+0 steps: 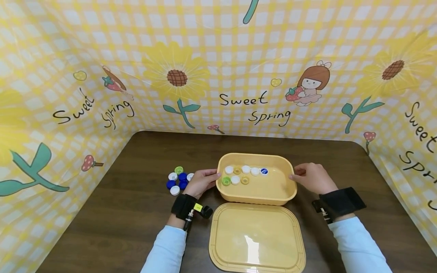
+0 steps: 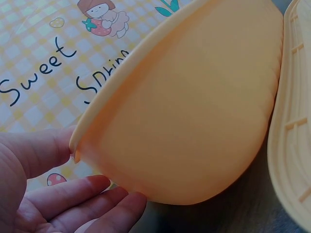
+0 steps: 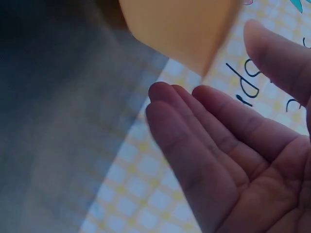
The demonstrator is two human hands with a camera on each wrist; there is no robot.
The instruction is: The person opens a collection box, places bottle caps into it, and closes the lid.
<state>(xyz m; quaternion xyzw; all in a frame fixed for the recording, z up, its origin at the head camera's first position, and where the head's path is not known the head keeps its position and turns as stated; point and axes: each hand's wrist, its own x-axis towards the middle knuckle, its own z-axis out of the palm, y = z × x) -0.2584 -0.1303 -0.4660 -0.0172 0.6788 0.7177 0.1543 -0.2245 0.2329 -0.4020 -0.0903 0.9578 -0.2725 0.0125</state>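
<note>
A yellow plastic box [image 1: 280, 185] holds several bottle caps, white, yellow, green and one blue [image 1: 264, 171], on the left and middle of its floor. My left hand [image 1: 202, 182] grips the box's left end. In the left wrist view its thumb [image 2: 43, 150] is at the rim and the fingertips touch the outer wall. Beside the box's right end is my right hand [image 1: 315, 177]. The right wrist view shows its fingers [image 3: 180, 141] loosely extended, with the thumb [image 3: 272, 58] apart from the blurred box wall [image 3: 180, 29].
Directly in front of the box lies a matching yellow lid [image 1: 254, 235]. A group of blue, white and green bottle caps [image 1: 175, 190] sits left of my left hand on the dark wooden table [image 1: 102, 227]. Behind the table hangs a yellow checked cloth [image 1: 239, 68].
</note>
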